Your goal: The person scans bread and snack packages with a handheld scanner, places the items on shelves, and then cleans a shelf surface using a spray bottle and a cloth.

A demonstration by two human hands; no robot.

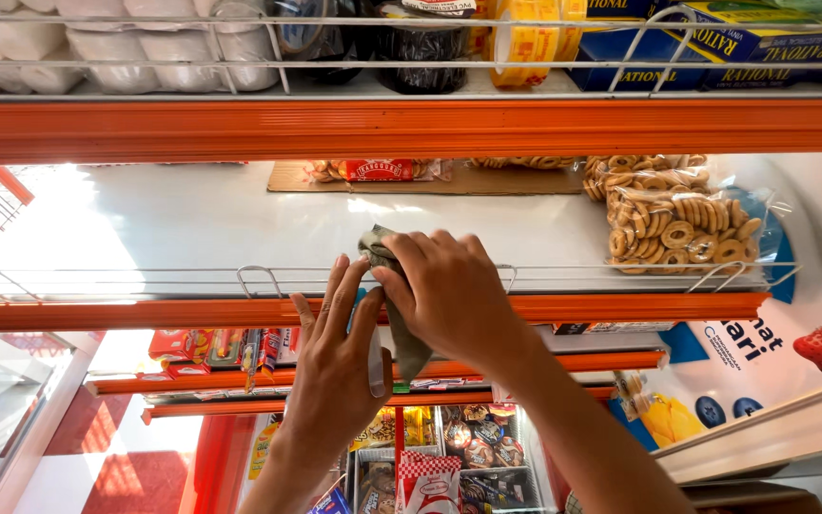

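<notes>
- The right hand (449,290) is closed around a grey-green cloth (394,305), gripping its bunched top at the front edge of the white shelf (192,224); the rest of the cloth hangs down between the two hands.
- The left hand (335,357) is open, fingers spread and pointing up, its palm flat against the hanging cloth; it grips nothing that I can see.
- The cloth sits right at the shelf's wire rail (145,276), touching or just above the orange lip (145,312); which of the two I cannot tell.
- Step in hand, as I judge it: wiping the shelf, with the cloth being gathered or re-folded at the rim.
- The shelf's left and middle lie bare; bags of ring biscuits (677,224) are stacked at the right, and a red packet (378,169) lies on cardboard at the back.
- A next stroke calls for a firm, flat hold on the cloth, a reach over the rail, and care to stop short of the bags.
</notes>
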